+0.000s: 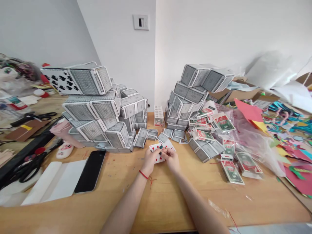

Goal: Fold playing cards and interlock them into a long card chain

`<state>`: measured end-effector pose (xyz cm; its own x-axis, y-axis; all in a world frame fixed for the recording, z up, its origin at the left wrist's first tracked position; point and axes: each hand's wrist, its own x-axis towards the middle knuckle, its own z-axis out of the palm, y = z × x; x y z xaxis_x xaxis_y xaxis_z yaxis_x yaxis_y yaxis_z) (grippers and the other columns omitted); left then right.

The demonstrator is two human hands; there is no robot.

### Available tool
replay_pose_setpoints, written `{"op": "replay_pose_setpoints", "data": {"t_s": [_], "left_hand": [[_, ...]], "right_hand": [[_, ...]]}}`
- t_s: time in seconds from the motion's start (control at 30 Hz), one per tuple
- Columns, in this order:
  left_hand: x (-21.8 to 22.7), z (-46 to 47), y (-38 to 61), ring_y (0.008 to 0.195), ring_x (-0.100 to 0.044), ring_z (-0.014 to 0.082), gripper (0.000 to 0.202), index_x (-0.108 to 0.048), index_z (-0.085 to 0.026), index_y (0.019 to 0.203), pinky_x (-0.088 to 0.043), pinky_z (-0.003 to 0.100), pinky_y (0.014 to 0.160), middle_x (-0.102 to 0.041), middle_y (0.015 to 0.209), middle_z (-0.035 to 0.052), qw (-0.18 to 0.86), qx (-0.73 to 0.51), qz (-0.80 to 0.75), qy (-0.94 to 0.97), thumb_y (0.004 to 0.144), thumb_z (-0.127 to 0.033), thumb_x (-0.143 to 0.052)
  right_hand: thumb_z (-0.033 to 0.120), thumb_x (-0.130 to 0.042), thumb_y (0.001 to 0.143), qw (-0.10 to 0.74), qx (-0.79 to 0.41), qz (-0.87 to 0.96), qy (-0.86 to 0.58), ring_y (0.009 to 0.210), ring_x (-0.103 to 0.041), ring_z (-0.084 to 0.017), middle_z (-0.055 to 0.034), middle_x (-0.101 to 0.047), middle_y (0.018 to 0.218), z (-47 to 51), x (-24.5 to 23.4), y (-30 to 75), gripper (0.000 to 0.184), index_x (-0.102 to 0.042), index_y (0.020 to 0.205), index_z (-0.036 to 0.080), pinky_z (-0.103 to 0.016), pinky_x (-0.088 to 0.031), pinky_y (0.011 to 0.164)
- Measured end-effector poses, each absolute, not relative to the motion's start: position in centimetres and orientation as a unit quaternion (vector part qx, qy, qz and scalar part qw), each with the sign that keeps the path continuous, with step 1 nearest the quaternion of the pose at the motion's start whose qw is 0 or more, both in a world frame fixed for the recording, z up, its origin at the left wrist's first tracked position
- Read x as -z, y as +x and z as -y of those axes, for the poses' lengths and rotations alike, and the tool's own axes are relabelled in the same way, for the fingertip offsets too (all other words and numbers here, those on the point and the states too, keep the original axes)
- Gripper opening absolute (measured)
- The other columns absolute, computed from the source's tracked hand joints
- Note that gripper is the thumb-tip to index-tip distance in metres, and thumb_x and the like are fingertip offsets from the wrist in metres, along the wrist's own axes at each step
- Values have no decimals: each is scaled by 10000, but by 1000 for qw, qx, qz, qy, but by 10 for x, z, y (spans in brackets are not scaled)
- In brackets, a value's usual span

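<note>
Head view: both hands, left [151, 160] and right [171, 158], meet at mid-counter [156, 198], fingers gripping a small fan of cards [159, 150] held face up, red pips showing. Stacks of grey card boxes [97, 110] rise on either side behind them. A dark phone [90, 171] lies flat to the left.

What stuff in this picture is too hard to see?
Head view, cards: the left hand and right hand cover most faces; only red diamonds show.
Head view, coloured paper scraps: cut off by the right edge.
Head view, wall plate: too small to read.
</note>
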<state>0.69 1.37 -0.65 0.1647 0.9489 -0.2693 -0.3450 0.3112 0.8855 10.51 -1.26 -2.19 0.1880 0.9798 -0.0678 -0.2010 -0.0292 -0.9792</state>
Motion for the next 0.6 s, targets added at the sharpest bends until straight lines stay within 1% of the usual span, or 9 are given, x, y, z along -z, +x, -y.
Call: {"op": "replay_pose_setpoints", "data": {"t_s": [0.13, 0.23, 0.33, 0.4, 0.5, 0.6], "left_hand": [[10, -15, 8, 758, -600, 165, 329, -585, -154, 948, -471, 249, 635, -642, 904, 71, 635, -510, -430, 390, 644, -277, -611], [13, -18, 5, 794, -590, 160, 310, -580, -161, 964, -461, 241, 660, -634, 929, 67, 602, -524, -432, 422, 663, -231, -563], [15, -20, 0, 723, -580, 147, 287, -590, -144, 939, -450, 236, 628, -640, 852, 59, 588, -516, -427, 454, 661, -198, -545], [16, -21, -2, 645, -557, 125, 263, -596, -141, 913, -429, 217, 576, -629, 769, 38, 577, -515, -429, 468, 662, -192, -538], [15, -20, -3, 549, -494, 90, 211, -592, -146, 865, -381, 189, 510, -580, 654, -5, 556, -524, -438, 474, 671, -206, -536], [12, -17, -2, 508, -451, 72, 148, -573, -148, 797, -357, 180, 491, -547, 614, -24, 547, -534, -445, 467, 674, -223, -537]], "right_hand": [[354, -669, 588, 619, -515, 318, -500, 488, -450, -108, 25, -525, 563, 9, 24, 115, 244, -550, 694, 169, -232, -347, 488], [297, -682, 560, 646, -496, 300, -497, 477, -429, -99, 53, -484, 546, 8, 24, 119, 282, -571, 793, 182, -223, -339, 483], [245, -673, 556, 646, -491, 310, -494, 460, -392, -88, 69, -441, 523, 8, 22, 120, 335, -587, 875, 189, -213, -315, 466], [238, -668, 553, 644, -492, 311, -496, 454, -376, -85, 71, -426, 515, 9, 21, 120, 330, -596, 871, 185, -213, -308, 463], [270, -660, 575, 644, -498, 304, -495, 450, -372, -83, 69, -416, 512, 10, 18, 118, 288, -599, 841, 181, -212, -305, 460], [319, -649, 616, 644, -519, 296, -477, 468, -406, -88, 56, -454, 543, 12, 13, 115, 246, -588, 811, 183, -213, -328, 471]]}}
